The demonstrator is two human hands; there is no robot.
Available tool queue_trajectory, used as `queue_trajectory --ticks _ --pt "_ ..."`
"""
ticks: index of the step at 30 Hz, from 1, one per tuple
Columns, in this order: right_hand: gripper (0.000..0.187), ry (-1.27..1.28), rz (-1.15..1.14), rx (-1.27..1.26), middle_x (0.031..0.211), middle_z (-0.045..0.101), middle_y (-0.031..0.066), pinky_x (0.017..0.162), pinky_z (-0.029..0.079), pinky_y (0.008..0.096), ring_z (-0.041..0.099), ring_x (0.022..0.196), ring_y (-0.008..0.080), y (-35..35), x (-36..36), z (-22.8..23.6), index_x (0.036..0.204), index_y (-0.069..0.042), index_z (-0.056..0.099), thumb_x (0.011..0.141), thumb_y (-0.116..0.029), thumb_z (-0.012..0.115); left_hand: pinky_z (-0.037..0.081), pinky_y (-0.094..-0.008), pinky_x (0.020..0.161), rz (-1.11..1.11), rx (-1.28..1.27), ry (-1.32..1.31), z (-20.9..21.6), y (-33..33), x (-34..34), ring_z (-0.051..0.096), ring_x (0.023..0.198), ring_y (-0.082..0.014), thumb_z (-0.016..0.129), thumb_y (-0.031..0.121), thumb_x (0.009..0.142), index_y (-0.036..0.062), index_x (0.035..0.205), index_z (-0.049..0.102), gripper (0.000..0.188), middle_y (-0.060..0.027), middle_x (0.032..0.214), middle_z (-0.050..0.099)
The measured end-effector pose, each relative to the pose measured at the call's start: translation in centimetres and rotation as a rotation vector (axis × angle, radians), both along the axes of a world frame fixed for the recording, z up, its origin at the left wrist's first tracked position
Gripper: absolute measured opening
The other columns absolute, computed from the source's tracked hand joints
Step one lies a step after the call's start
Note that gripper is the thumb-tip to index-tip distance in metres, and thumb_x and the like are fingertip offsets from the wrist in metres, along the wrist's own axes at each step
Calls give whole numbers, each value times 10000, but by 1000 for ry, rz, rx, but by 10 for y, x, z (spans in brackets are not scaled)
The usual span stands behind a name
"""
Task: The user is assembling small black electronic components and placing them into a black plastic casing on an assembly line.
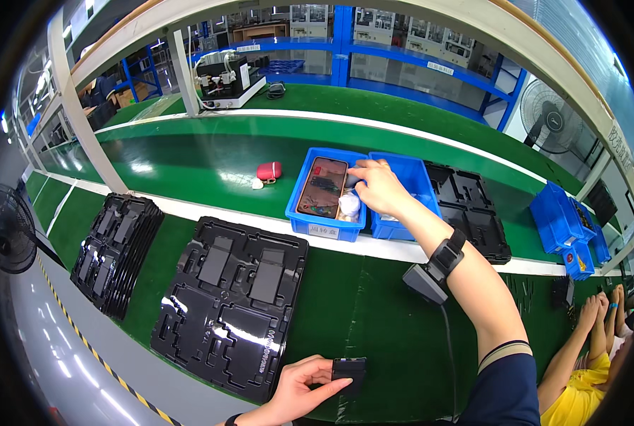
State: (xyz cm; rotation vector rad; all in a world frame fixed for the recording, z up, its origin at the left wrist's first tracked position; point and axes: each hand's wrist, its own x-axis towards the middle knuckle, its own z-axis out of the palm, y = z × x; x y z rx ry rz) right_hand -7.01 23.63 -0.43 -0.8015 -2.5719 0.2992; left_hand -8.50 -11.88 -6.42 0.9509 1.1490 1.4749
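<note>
My left hand [304, 387] pinches a small black rectangular block [349, 369] between thumb and fingers, low over the green bench mat. My right hand [379, 186] reaches forward over the adjoining walls of two blue bins. Its fingers are curled together, with the tips down in the left blue bin [325, 228], and a small dark shape shows by them; I cannot make out what they grip. A phone [322, 187] with its screen lit leans in that bin, beside a crumpled white item [349, 206]. The right blue bin [391, 228] is partly hidden under my right hand and forearm.
A black moulded tray [221, 341] holds two dark grey blocks; stacked trays [111, 248] stand left of it. Another black tray [469, 206] lies right of the bins. A red case [268, 170] rests on the green belt. A person in yellow [579, 383] works at right.
</note>
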Motion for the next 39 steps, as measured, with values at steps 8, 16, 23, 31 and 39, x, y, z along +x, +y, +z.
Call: queue_trajectory --ticks 8,16,23,31,39 --pt "397 -148 55 -72 1344 394 176 1055 232 464 315 1252 367 -3 -5 4 1161 -173 607 816 -266 432 519 -263 769 -33 -16 96 4 2 -4 623 873 -153 640 -80 775 -59 976 595 207 -77 922 592" --pt "368 -30 142 -91 1340 407 163 1062 223 440 321 1248 336 -12 -6 -1 1041 -174 679 834 -332 419 520 -249 753 -3 -16 14 1 -1 -1 623 862 -147 642 -81 772 -59 957 595 192 -82 913 591" --pt "371 5 175 -56 1321 437 160 1057 232 433 328 1243 329 -20 -9 -1 1001 -163 696 854 -341 406 521 -251 757 0 -6 -11 3 0 -1 624 873 -154 640 -79 775 -64 984 596 214 -86 923 594" --pt "416 -69 171 -22 1378 347 190 1065 206 446 283 1267 366 -27 -19 -10 1175 -213 589 906 -375 318 525 -255 753 -6 -29 25 4 0 -1 627 868 -157 638 -84 773 -68 978 596 210 -83 924 596" --pt "419 83 35 -26 1381 337 184 1071 210 431 296 1262 365 -10 -4 3 1151 -162 613 906 -306 305 524 -248 740 11 -24 28 7 2 1 627 852 -145 637 -87 772 -63 967 599 200 -72 903 595"
